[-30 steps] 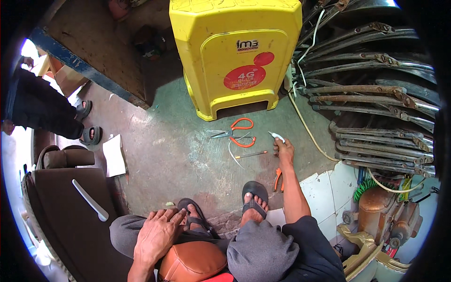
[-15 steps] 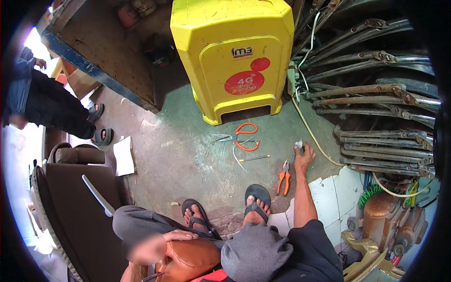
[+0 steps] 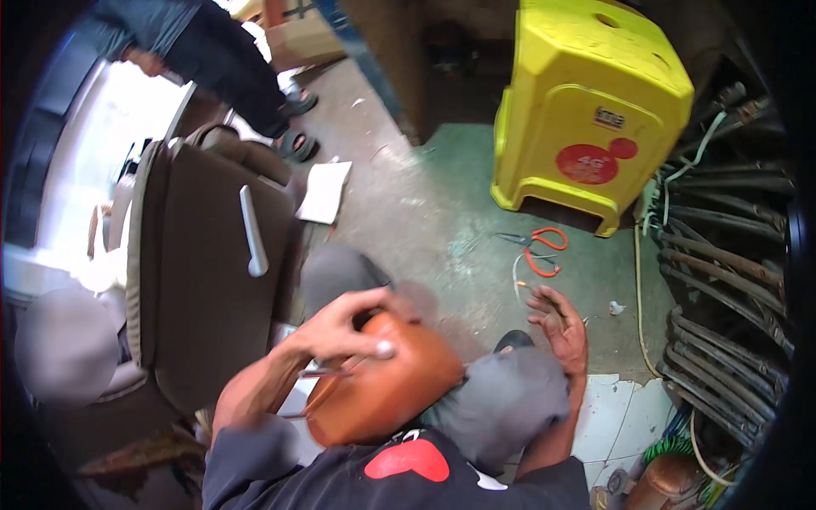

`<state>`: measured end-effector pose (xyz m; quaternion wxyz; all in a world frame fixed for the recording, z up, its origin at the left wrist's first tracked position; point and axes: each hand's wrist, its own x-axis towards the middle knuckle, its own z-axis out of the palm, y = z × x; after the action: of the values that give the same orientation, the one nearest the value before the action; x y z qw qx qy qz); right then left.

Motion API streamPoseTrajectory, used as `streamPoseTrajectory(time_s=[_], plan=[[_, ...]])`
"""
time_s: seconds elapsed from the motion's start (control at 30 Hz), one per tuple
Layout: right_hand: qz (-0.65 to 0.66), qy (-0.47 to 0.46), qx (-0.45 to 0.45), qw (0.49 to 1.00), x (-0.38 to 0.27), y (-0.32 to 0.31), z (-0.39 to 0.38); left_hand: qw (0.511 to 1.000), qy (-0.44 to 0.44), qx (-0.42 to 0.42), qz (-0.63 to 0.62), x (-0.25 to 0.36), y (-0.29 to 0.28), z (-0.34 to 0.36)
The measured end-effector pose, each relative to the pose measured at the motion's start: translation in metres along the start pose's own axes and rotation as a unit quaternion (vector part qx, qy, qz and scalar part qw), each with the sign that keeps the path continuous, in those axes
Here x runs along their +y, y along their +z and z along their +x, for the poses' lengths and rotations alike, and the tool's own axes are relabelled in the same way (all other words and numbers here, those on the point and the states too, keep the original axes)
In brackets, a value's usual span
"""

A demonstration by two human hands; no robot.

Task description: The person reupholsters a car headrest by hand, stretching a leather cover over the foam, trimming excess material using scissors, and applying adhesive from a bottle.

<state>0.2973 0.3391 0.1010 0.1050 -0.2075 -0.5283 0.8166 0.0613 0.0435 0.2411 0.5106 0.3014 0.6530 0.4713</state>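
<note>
Across my lap lies a brown leather-covered cushion (image 3: 399, 370). My left hand (image 3: 348, 327) grips its upper edge, thumb apart from the fingers. A thin metal rod (image 3: 323, 372) sticks out beside that hand; whether it is held is unclear. My right hand (image 3: 561, 331) is past my right knee, fingers loosely bent and apart, with nothing visible in it. Close to its fingertips, a slim pen-like stick (image 3: 524, 286) shows only one end. Orange-handled scissors (image 3: 544, 252) lie beyond on the floor, with a thin white strand (image 3: 515, 276) beside them.
A yellow plastic stool (image 3: 586, 127) stands ahead. Metal frames (image 3: 722, 280) are stacked at right, near a cable (image 3: 639, 297). A white scrap (image 3: 616, 308) lies on the floor. At left are a dark padded seat (image 3: 212, 280), white paper (image 3: 325, 192) and a standing person (image 3: 221, 68).
My view has swung left. My right hand has let go of the white scrap and drawn back toward my knee. My left hand now grips the raised cushion. The orange-handled pliers are hidden.
</note>
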Motion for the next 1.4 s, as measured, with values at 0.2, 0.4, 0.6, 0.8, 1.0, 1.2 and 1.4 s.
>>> streamPoseTrajectory(time_s=[0.2,0.4,0.6,0.8,1.0,1.2,1.4], plan=[[-0.088,-0.152,-0.246,0.953,-0.123,0.071,0.026,0.978,0.075,-0.071,0.183,0.053,-0.002,0.061],[-0.499,-0.079,-0.319,0.802,-0.143,0.146,0.037,0.985,0.034,-0.035,0.164,0.056,-0.008,0.058],[-0.525,-0.138,-0.169,0.822,-0.171,0.174,-0.027,0.956,0.183,-0.166,0.159,0.083,-0.002,0.064],[-0.499,0.071,0.054,0.862,-0.120,0.181,-0.087,0.907,0.221,-0.311,0.178,0.042,0.010,0.116],[-0.507,0.288,0.001,0.812,-0.119,0.154,-0.116,0.983,0.066,-0.164,-0.056,0.018,-0.077,0.032],[-0.502,0.025,-0.073,0.861,-0.160,0.146,-0.068,0.966,0.192,-0.117,0.127,0.008,-0.046,-0.064],[-0.420,-0.019,-0.251,0.872,-0.118,0.177,-0.034,0.955,0.123,-0.035,0.268,0.023,-0.017,-0.072]])
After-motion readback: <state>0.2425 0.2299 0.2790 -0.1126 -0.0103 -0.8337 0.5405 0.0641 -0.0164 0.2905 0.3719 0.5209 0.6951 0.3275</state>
